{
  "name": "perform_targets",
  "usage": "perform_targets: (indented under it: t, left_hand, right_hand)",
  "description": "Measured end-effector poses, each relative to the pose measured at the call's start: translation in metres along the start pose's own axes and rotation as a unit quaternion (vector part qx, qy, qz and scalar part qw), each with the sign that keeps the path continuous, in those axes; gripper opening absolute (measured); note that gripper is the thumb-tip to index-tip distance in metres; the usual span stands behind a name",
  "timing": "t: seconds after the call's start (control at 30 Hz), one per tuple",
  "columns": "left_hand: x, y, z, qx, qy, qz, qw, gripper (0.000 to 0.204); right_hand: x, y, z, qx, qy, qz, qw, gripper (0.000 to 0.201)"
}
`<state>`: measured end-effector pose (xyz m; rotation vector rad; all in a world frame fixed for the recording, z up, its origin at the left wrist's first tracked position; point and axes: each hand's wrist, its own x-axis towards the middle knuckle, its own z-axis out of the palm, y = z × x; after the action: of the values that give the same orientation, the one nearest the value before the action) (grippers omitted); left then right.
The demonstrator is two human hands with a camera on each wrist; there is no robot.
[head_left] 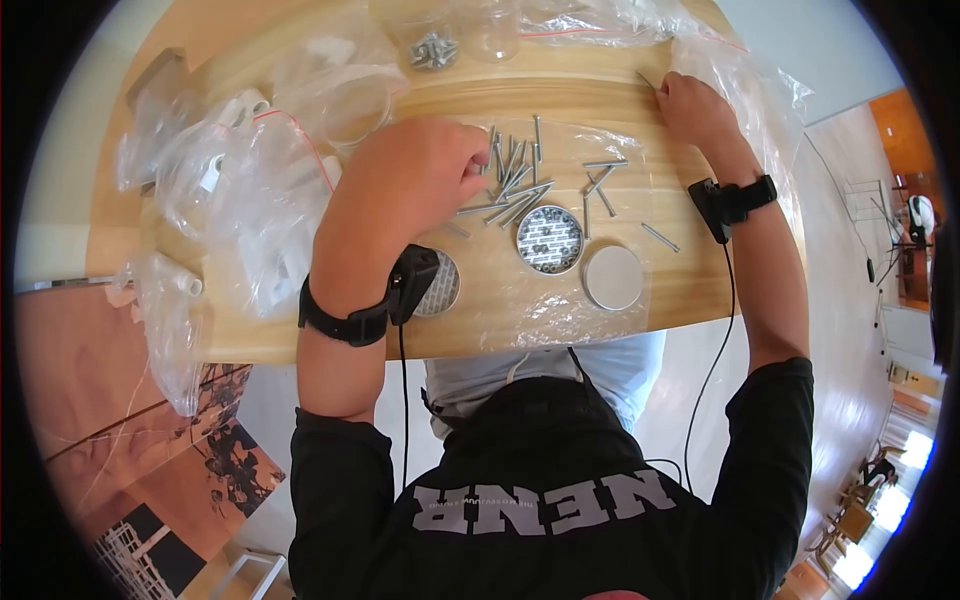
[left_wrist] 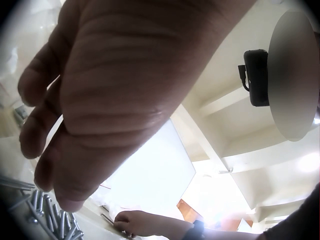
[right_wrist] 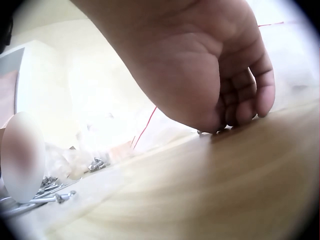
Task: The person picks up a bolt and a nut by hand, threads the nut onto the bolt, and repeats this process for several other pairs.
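Note:
My right hand (head_left: 695, 110) is low over the far right of the table, its fingers pinching a long silver bolt (head_left: 645, 80) that pokes out to the left. In the right wrist view only the bolt's small end (right_wrist: 200, 132) shows beside the curled fingers. Nearer the middle, my left hand (head_left: 425, 175) hovers beside a loose pile of bolts (head_left: 515, 180), fingers loosely bent, with nothing visible between them in the left wrist view. Several more bolts (head_left: 600, 185) lie scattered to the right. A round tin (head_left: 550, 240) below the pile contains small nuts.
A round metal lid (head_left: 612, 278) lies right of the tin, and another round tin (head_left: 440, 285) is partly hidden by the left wrist. Clear plastic bags (head_left: 270, 210) cover the table's left side. At the back, a clear tub (head_left: 432, 50) holds short metal parts.

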<state>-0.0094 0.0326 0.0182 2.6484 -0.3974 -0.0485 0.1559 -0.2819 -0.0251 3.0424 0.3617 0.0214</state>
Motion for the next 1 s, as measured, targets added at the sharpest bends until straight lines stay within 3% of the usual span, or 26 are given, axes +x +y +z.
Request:
perform_targets:
  t: [0.1,0.27,0.37,0.5,0.57,0.7,0.8,0.87,1.0]
  left_hand:
    - [-0.014,0.019,-0.011,0.047,0.005,0.002,0.999,0.017]
    - [-0.074,0.043,-0.023,-0.026,0.068,0.018,0.997,0.018]
    - [-0.099,0.049,-0.016,-0.058,0.067,-0.01,0.996,0.017]
    - [-0.107,0.05,-0.006,-0.044,0.047,-0.053,0.996,0.015]
    - [-0.095,0.038,-0.002,0.052,0.071,-0.035,0.996,0.014]
    - [-0.064,0.026,-0.002,0.121,0.111,0.01,0.986,0.012]
    - [-0.038,0.017,-0.005,0.18,0.06,0.028,0.981,0.009]
    - [-0.027,0.008,0.003,0.19,0.009,0.086,0.978,0.009]
    - [-0.017,0.0,0.014,0.185,-0.054,0.097,0.976,0.011]
  right_hand:
    - [-0.002,0.009,0.003,-0.018,0.006,-0.042,0.999,0.022]
    - [-0.016,0.005,-0.019,-0.014,0.017,-0.087,0.996,0.02]
    - [-0.018,0.004,-0.019,0.006,0.029,-0.072,0.997,0.016]
    - [-0.017,0.017,-0.012,0.131,0.04,-0.123,0.983,0.016]
    - [-0.017,0.017,-0.013,0.171,0.045,-0.146,0.973,0.019]
    - [-0.04,0.016,-0.038,0.217,0.018,-0.138,0.966,0.02]
    - [-0.06,0.019,-0.044,0.241,-0.003,-0.135,0.961,0.019]
    - [-0.071,0.026,-0.042,0.252,-0.016,-0.128,0.959,0.019]
    - [-0.09,0.035,-0.036,0.319,-0.03,-0.144,0.936,0.014]
